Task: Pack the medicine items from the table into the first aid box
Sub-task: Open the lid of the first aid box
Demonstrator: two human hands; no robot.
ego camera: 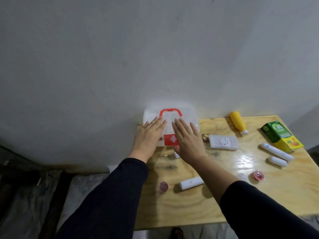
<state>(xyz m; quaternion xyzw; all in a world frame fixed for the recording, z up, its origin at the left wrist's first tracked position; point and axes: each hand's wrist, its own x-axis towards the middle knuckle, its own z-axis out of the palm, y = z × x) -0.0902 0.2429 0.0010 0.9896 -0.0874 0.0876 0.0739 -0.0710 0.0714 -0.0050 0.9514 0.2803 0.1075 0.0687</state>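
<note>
Left hand (pixel 148 135): flat, palm down, fingers straight and close together, resting on the left half of the box lid; black sleeve to the wrist.
Box (pixel 193 118): translucent white plastic, rounded corners, red handle, red label with a white cross; lid closed, at the table's far left corner against the wall.
Right hand (pixel 187 138): flat, palm down, fingers slightly spread, lying on the lid's right half and covering part of the red label; sleeve pushed up the forearm.
Table (pixel 198 209): pale glossy plywood with visible grain.
Cups (pixel 163 186): two small round ones, pinkish, one near the front left, one (pixel 258 176) further right.
Tubes (pixel 191 182): three white cylinders, one at the front, two on the right side.
Pack (pixel 223 141): flat white rectangle just right of the box.
Bottle (pixel 238 122): yellow, white cap, lying down.
Carton (pixel 281 136): green and yellow cardboard, far right.
</note>
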